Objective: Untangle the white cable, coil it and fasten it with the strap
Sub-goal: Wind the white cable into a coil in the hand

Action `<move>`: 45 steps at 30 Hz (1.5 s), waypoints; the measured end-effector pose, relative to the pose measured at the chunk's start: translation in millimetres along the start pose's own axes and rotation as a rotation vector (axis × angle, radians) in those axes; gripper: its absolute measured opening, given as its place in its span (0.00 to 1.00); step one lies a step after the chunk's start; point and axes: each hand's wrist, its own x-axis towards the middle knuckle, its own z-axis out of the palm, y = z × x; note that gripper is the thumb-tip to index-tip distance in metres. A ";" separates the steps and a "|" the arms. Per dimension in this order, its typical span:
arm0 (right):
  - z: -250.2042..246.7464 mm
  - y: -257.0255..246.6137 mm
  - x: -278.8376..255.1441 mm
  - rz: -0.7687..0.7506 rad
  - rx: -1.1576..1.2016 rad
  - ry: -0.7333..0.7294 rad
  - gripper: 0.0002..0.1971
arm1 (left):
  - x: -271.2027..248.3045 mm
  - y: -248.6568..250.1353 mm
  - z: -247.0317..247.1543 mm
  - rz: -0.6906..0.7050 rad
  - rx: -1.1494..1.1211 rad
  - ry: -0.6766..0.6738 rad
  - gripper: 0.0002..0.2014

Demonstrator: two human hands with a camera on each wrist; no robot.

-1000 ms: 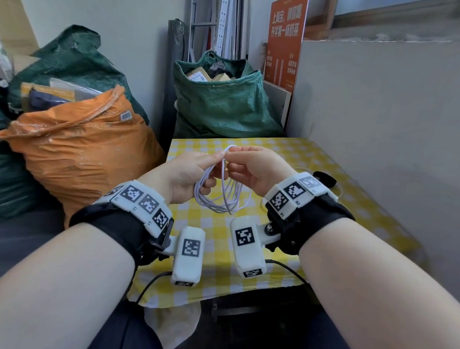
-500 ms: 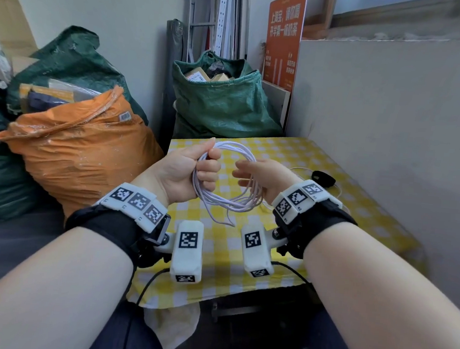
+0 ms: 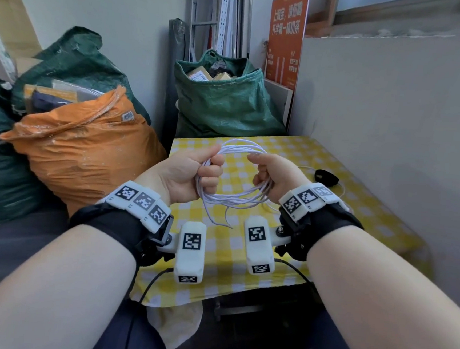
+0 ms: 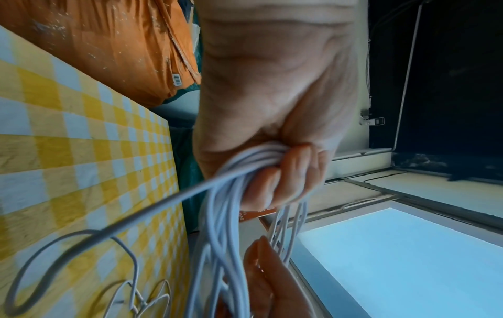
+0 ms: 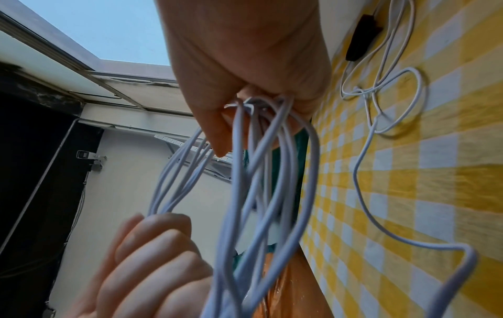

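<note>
The white cable (image 3: 239, 147) hangs as a loose coil of several loops between my two hands, above the yellow checked table (image 3: 333, 189). My left hand (image 3: 196, 168) grips the coil's left side in a fist (image 4: 272, 172). My right hand (image 3: 270, 172) holds the right side, fingers curled round the strands (image 5: 255, 107). A free cable end (image 3: 223, 219) dangles below the coil. More white cable (image 5: 381, 90) trails slack on the tablecloth toward the black strap (image 3: 326, 177), which lies on the table right of my right hand.
A grey board wall (image 3: 395, 119) borders the table on the right. Green sacks (image 3: 224, 101) stand behind the table and an orange sack (image 3: 80, 150) to its left. An orange sign (image 3: 287, 34) leans at the back.
The hands have drawn apart, spreading the bundle from a narrow hanging bunch into a wide flat coil. My left hand went from a fingertip pinch to a full fist.
</note>
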 end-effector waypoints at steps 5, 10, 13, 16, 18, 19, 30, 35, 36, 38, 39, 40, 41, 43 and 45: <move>-11.0 6.9 -3.3 0.042 -0.143 -0.186 0.14 | 3.2 9.3 -5.9 0.096 -0.224 0.029 0.22; -11.2 17.7 -7.7 0.007 -0.560 -0.428 0.17 | 3.4 22.1 -20.4 0.167 -0.343 0.127 0.21; -3.3 20.1 -8.1 0.012 -0.899 -0.505 0.08 | 1.4 25.5 -26.2 0.212 -0.407 0.142 0.23; 0.5 20.9 -6.1 -0.018 -1.156 -0.464 0.13 | -2.3 29.3 -35.0 0.229 -0.431 0.128 0.27; -3.8 21.9 -4.2 -0.003 -1.111 -0.404 0.18 | -6.5 32.9 -43.2 0.239 -0.421 0.131 0.27; -7.0 21.5 -4.0 0.015 -1.047 -0.363 0.19 | -9.1 34.6 -47.6 0.242 -0.411 0.142 0.26; -19.8 4.0 5.6 0.056 -0.802 -0.022 0.19 | -20.7 20.3 -89.4 0.219 -0.395 0.296 0.26; -22.7 9.7 12.8 0.003 -0.757 0.039 0.16 | -24.9 16.3 -102.9 0.224 -0.420 0.348 0.23; -24.4 11.1 11.9 -0.006 -0.854 0.060 0.16 | -26.0 15.6 -104.3 0.226 -0.419 0.357 0.23; -28.2 13.5 13.4 -0.048 -1.053 0.100 0.16 | -28.3 14.1 -106.8 0.231 -0.417 0.376 0.23; -29.3 13.7 14.9 -0.059 -1.127 0.121 0.17 | -29.1 13.2 -107.7 0.234 -0.418 0.385 0.23; -30.1 14.1 16.3 -0.059 -1.191 0.138 0.20 | -29.8 12.5 -108.3 0.235 -0.418 0.393 0.24; -31.3 15.3 17.2 -0.065 -1.255 0.159 0.22 | -30.2 11.8 -108.6 0.236 -0.415 0.400 0.23; -31.7 16.2 16.9 -0.102 -1.349 0.215 0.26 | -30.3 10.6 -108.0 0.230 -0.387 0.411 0.23; -30.1 13.0 14.7 -0.137 -1.366 0.287 0.28 | -29.3 9.2 -104.7 0.221 -0.332 0.412 0.21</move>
